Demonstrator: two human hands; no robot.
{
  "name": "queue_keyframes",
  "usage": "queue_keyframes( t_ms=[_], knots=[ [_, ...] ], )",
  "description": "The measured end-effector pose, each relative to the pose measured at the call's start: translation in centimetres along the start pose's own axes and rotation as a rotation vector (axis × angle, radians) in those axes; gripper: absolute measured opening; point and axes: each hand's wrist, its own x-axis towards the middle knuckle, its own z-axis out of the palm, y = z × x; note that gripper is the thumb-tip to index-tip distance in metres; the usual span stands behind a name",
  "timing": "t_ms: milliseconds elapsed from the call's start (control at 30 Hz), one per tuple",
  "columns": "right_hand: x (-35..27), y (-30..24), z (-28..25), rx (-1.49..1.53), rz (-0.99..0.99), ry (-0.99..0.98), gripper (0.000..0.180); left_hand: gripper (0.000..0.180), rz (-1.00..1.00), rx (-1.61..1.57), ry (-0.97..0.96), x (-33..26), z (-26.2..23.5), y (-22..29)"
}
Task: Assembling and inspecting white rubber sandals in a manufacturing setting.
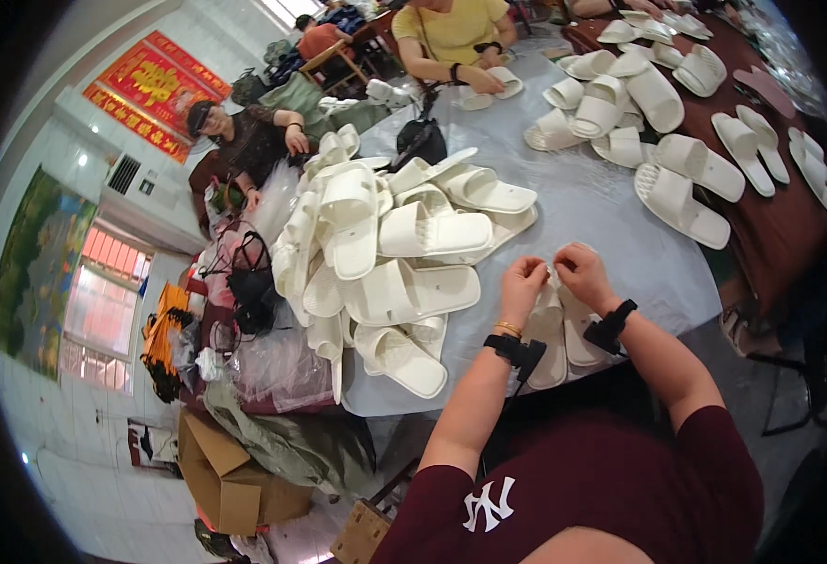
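Observation:
Side by side near the table's front edge lies a pair of cream-white slippers (550, 350), partly covered by my hands and wrists. My left hand (523, 282) is closed in a pinch above the far end of the left slipper. Close beside it, my right hand (582, 274) is also pinched, its fingertips almost meeting the left ones. What the fingertips hold, if anything, is too small to make out. A large heap of similar slippers (413, 291) rises to the left of my left hand.
Finished-looking slippers (684, 202) lie in pairs and piles at the right. Across the pale-covered table (498, 202), a person in yellow (451, 42) handles a slipper. Another person (249, 141) sits at the far left. A cardboard box (230, 479) stands low at the left.

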Motion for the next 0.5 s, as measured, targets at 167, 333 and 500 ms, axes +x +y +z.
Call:
queue_keyframes(
  t_ms=[167,333,500],
  knots=[
    [0.07,-0.23,0.45,0.006,-0.024,0.01,0.002,0.01,-0.024,0.033,-0.044,-0.22,-0.32,0.15],
    [0.19,0.07,0.38,-0.023,-0.088,-0.02,0.002,0.01,-0.002,0.049,-0.032,0.24,0.06,-0.34],
    [0.28,-0.17,-0.02,0.023,0.045,-0.044,0.007,0.018,0.083,0.23,-0.031,0.61,0.04,0.0]
  ],
)
